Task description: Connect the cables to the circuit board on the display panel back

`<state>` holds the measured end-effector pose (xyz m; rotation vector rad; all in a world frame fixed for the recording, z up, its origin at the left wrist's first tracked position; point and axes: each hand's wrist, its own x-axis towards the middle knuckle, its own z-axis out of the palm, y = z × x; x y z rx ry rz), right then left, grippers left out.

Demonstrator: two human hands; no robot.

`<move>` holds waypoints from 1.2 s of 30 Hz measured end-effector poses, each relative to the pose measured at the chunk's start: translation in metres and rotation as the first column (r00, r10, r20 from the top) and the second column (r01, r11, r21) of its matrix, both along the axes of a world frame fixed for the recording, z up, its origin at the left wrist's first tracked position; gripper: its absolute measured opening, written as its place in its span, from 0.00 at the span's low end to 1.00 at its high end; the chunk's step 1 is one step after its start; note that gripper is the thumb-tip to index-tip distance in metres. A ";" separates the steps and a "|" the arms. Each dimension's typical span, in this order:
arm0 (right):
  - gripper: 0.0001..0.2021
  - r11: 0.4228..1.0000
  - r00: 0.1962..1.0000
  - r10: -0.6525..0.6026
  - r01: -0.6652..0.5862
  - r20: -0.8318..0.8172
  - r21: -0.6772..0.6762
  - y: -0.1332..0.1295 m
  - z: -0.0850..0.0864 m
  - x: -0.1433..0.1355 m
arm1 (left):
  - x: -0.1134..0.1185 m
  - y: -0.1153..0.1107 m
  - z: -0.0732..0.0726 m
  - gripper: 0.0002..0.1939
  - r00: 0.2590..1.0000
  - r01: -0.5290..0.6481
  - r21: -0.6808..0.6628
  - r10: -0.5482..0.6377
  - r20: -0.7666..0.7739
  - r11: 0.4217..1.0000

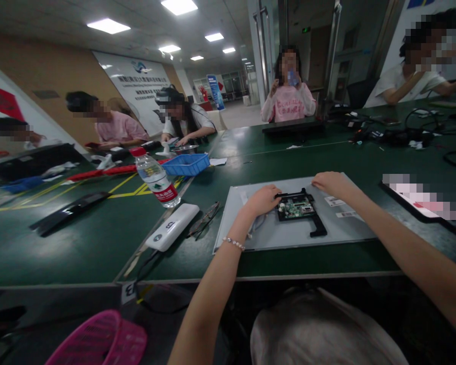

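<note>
A flat grey panel (247,235) lies on the green table in front of me. On it sits a black plastic frame (318,225) around a green circuit board (296,207). My left hand (264,200), a beaded bracelet at its wrist, has its fingers curled at the frame's upper left corner. A thin pale cable shows under that hand. My right hand (331,183) is at the panel's far edge, right of the frame, with fingers bent together; what they hold, if anything, is hidden. Pale labels (334,202) are stuck on the panel near the right forearm.
Left of the panel are glasses (204,220), a white power bank (173,227), a water bottle (157,180) and a blue tray (186,165). A phone-like device (418,200) lies right. A pink basket (99,339) stands below the table. Several people sit around it.
</note>
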<state>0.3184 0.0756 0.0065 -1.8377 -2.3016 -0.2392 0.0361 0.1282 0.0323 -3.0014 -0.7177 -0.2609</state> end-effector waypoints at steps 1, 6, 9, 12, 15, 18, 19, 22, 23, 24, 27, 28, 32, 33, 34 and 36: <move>0.12 1.000 1.000 -0.016 0.016 0.003 0.009 0.000 0.000 -0.001 | 0.000 0.000 0.000 0.15 1.000 -0.002 0.001 0.002 -0.003 1.000; 0.12 0.993 0.994 0.010 0.004 -0.113 0.116 -0.001 0.004 -0.011 | 0.001 0.000 0.000 0.15 1.000 -0.015 -0.008 0.015 -0.010 1.000; 0.12 0.984 0.983 0.090 -0.064 -0.158 0.164 -0.002 0.007 -0.026 | 0.001 0.001 0.000 0.15 1.000 -0.016 -0.007 0.016 -0.005 1.000; 0.12 0.980 0.979 0.161 -0.142 -0.127 0.142 -0.002 0.006 -0.041 | 0.000 0.001 -0.001 0.15 1.000 -0.016 -0.001 0.016 -0.005 1.000; 0.12 0.983 0.981 0.178 -0.172 -0.084 0.069 0.001 0.000 -0.049 | 0.000 0.000 0.000 0.15 1.000 -0.023 -0.001 0.023 -0.011 1.000; 0.12 0.984 0.978 0.176 -0.175 -0.112 0.014 0.005 -0.006 -0.048 | 0.000 -0.001 0.001 0.16 0.999 -0.031 -0.002 0.031 -0.013 1.000; 0.13 0.984 0.975 0.178 -0.179 -0.134 0.008 0.007 -0.008 -0.047 | 0.000 -0.002 0.002 0.16 0.999 -0.030 -0.003 0.030 -0.014 1.000; 0.13 0.980 0.964 0.193 -0.197 -0.181 -0.001 0.009 -0.009 -0.045 | 0.000 -0.002 0.002 0.16 1.000 -0.021 -0.006 0.021 -0.012 1.000; 0.13 0.980 0.963 0.195 -0.199 -0.187 -0.004 0.009 -0.009 -0.045 | 0.000 -0.002 0.002 0.16 1.000 -0.024 -0.007 0.024 -0.009 1.000; 0.13 0.980 0.963 0.195 -0.199 -0.188 -0.006 0.009 -0.008 -0.046 | 0.000 -0.002 0.002 0.16 1.000 -0.029 -0.010 0.029 -0.005 1.000; 0.12 0.981 0.965 0.188 -0.192 -0.184 -0.005 0.008 -0.007 -0.048 | 0.000 0.000 0.001 0.15 0.999 -0.048 -0.030 0.049 0.023 0.998; 0.12 0.981 0.965 0.189 -0.193 -0.184 -0.002 0.008 -0.007 -0.048 | 0.000 0.000 0.000 0.15 0.998 -0.048 -0.038 0.049 0.035 0.998; 0.12 0.977 0.958 0.210 -0.211 -0.197 0.015 0.010 -0.009 -0.047 | -0.001 0.003 -0.001 0.15 0.997 -0.033 -0.065 0.038 0.062 0.997; 0.12 0.976 0.955 0.214 -0.215 -0.203 0.021 0.010 -0.010 -0.047 | -0.001 0.003 -0.001 0.15 0.997 -0.037 -0.069 0.042 0.062 0.997; 0.12 0.976 0.953 0.217 -0.217 -0.210 0.024 0.010 -0.010 -0.047 | 0.000 0.003 -0.001 0.15 0.997 -0.044 -0.071 0.048 0.061 0.996; 0.12 0.974 0.946 0.224 -0.222 -0.234 0.032 0.008 -0.010 -0.047 | 0.000 0.002 -0.001 0.15 0.996 -0.055 -0.073 0.060 0.060 0.996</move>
